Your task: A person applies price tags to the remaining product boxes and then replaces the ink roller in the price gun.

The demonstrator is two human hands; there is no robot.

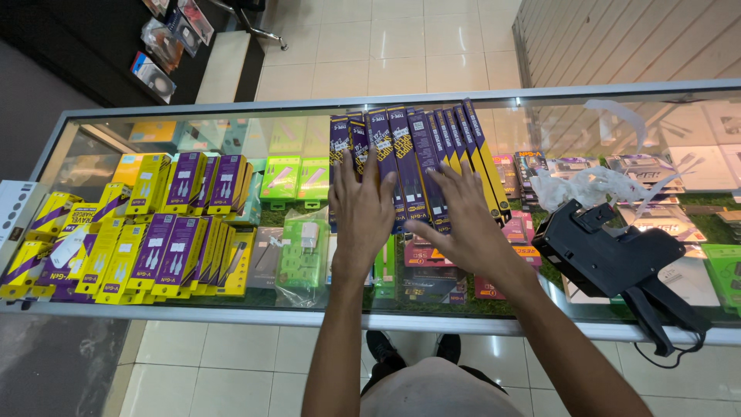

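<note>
A fanned row of several long purple and yellow product boxes (432, 147) lies on the glass counter top (116, 116). My left hand (361, 210) rests flat on the left boxes of the row, fingers spread. My right hand (463, 220) presses flat on the middle boxes, fingers spread toward the left. Neither hand grips anything.
A black price-label gun (617, 259) lies on the glass at the right, next to crumpled white paper strip (587, 185). Under the glass, yellow and purple packaged goods (154, 232) fill the left, green packs (297, 181) the middle. Tiled floor lies beyond.
</note>
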